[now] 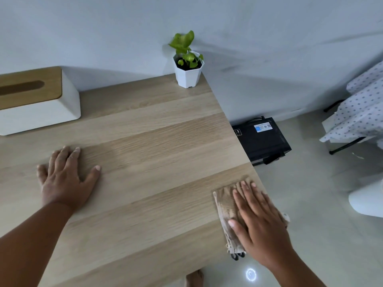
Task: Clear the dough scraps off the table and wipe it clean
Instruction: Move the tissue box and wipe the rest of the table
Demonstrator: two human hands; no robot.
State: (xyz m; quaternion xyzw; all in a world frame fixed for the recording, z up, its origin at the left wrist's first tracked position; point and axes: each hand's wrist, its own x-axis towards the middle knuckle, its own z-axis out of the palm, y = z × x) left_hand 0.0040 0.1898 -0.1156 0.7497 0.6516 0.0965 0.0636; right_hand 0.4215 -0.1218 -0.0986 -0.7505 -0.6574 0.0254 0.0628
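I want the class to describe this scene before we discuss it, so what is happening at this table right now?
A person is wiping a wooden table with a brownish cloth. The right hand presses flat on the cloth at the table's right edge, with part of the cloth hanging over it. The left hand rests flat on the bare tabletop, fingers spread. No dough scraps are visible on the surface. A tissue box and a small potted plant stand along the back edge.

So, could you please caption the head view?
Right hand presses cloth at table edge; left hand rests flat.
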